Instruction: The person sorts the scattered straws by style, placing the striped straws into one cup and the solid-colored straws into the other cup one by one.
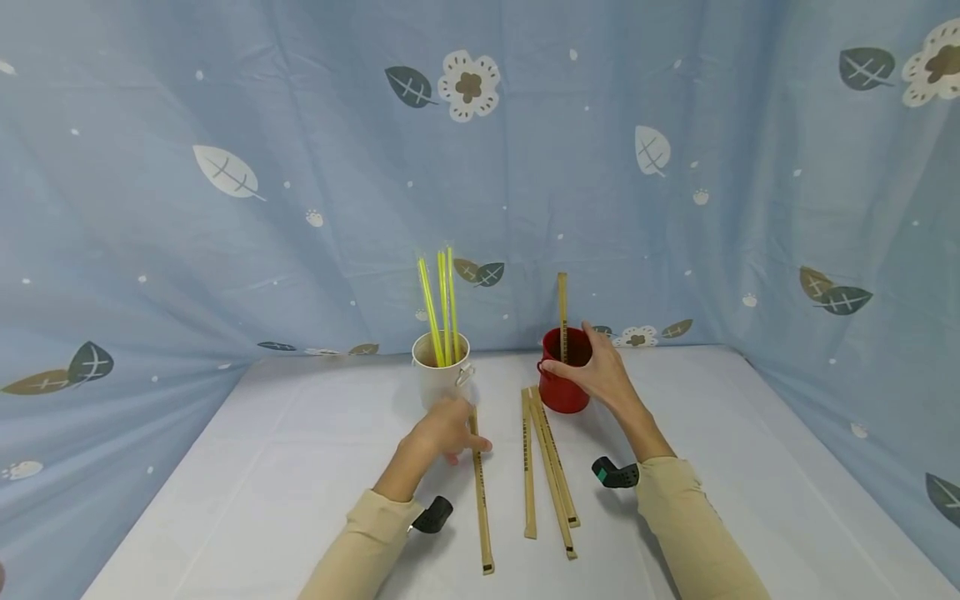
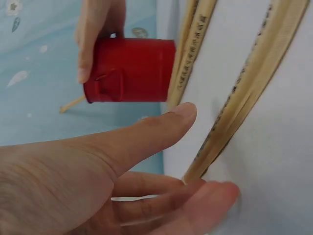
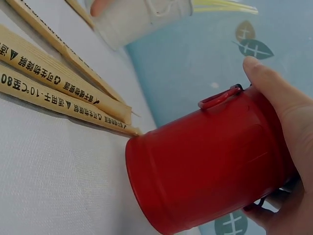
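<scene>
Likely pickup: our spread, empty left grip [image 1: 446, 429] must pinch tan paper-wrapped straw [image 1: 482, 504]; right grip [image 1: 606, 375] clasps red metal cup [image 1: 564, 397] at straw's one o'clock.

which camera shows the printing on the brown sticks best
The right wrist view: two brown sticks lie close, their characters large and clear. The left wrist view shows smaller print near the red cup and slanted print, hard to read, on the nearest stick. The head view's print is too small to read.
</scene>
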### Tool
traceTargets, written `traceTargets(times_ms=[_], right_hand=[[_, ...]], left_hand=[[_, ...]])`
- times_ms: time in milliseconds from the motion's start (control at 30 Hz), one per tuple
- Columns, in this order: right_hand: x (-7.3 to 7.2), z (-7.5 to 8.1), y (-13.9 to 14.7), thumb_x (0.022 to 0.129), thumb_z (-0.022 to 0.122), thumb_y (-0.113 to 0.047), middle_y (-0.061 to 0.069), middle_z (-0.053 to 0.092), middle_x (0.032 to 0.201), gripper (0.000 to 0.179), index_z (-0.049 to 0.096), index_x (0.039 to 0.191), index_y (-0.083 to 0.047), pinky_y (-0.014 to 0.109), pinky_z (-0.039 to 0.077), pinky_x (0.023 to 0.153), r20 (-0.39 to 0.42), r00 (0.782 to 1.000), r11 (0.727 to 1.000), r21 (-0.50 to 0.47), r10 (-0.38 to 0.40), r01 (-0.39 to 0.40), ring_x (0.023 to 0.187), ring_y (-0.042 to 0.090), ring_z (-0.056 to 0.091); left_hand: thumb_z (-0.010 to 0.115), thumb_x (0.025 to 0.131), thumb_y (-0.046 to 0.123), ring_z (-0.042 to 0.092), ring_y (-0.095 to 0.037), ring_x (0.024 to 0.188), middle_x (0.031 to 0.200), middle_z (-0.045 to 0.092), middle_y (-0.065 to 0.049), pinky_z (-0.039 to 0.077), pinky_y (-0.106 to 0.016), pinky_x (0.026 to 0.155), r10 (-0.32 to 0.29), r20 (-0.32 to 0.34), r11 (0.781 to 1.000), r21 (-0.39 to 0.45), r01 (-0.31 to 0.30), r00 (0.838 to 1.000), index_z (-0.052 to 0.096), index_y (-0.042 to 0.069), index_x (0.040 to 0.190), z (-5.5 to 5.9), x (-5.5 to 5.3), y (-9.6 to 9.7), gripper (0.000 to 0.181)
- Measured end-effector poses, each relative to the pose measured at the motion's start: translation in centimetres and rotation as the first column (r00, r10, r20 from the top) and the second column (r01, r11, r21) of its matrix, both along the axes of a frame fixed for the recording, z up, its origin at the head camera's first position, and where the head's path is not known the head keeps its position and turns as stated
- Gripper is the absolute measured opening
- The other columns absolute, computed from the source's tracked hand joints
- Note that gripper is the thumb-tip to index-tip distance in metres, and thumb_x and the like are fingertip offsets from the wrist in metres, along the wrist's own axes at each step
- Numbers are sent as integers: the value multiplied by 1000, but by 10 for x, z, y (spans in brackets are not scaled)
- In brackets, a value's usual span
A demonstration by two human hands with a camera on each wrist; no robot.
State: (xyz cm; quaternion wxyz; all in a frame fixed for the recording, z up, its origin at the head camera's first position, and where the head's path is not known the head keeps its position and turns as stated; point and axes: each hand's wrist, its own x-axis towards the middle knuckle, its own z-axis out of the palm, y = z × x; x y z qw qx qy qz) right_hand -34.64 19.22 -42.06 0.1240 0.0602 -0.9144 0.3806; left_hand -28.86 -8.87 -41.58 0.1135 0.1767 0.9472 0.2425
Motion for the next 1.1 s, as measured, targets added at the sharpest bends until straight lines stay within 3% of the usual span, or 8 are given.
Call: traceTargets(times_ms=[133, 367, 500, 600, 700, 933, 1100], right_hand=[[0, -1, 0, 77, 74, -62, 21, 33, 154, 111, 19, 157, -8, 61, 47, 99, 6, 1000, 1000, -17, -3, 4, 137, 40, 39], [-1, -1, -1, 77, 74, -61, 20, 33, 155, 111, 20, 157, -8, 61, 48, 99, 9, 1000, 999, -41, -7, 8, 137, 39, 38], [0, -1, -1, 76, 75, -61, 20, 34, 154, 110, 21, 157, -8, 60, 49, 98, 7, 1000, 999, -46, -6, 6, 137, 39, 39], [0, -2, 0, 76, 75, -60, 20, 35, 153, 109, 22, 157, -8, 60, 49, 97, -2, 1000, 999, -47, -4, 4, 136, 39, 40], [0, -3, 1, 77, 75, -61, 21, 36, 153, 109, 22, 156, -8, 61, 49, 96, -13, 1000, 999, -38, -1, 0, 135, 40, 40], [-1, -4, 1, 76, 75, -62, 19, 37, 152, 108, 24, 156, -10, 60, 50, 96, -19, 1000, 999, -49, 0, -1, 135, 38, 41], [0, -3, 0, 77, 75, -60, 19, 37, 152, 107, 24, 156, -9, 60, 50, 97, -12, 1000, 999, -44, 6, -7, 135, 38, 41]], left_hand=[[85, 76, 25, 65, -17, 44, 51, 59, -5, 46, -21, 51, -18, 3, 1000, 9, 18, 1000, 61, 5, 73, -4, 0, 3, 32], [83, 78, 15, 67, -18, 47, 55, 65, -8, 50, -21, 55, -51, 39, 999, 7, 51, 998, 61, 5, 78, -6, 1, 8, 25], [81, 79, 9, 67, -19, 48, 57, 66, -8, 49, -20, 52, -75, 48, 997, 22, 74, 996, 65, 0, 91, -8, 1, 8, 22], [78, 81, 4, 68, -20, 48, 58, 67, -9, 49, -19, 52, -96, 62, 995, 48, 93, 993, 63, -7, 118, -8, 1, 7, 42], [74, 82, 0, 68, -21, 49, 60, 68, -10, 50, -19, 53, -108, 84, 993, 66, 102, 991, 52, -9, 135, -7, 0, 5, 58], [71, 82, -1, 65, -13, 45, 72, 64, -4, 54, -23, 51, -132, 110, 990, 65, 125, 985, 53, -9, 133, 1, 1, 2, 55], [69, 83, -4, 67, -19, 50, 80, 66, -7, 56, -28, 49, -126, 126, 989, 94, 115, 984, 53, -6, 136, 0, 0, 1, 56]])
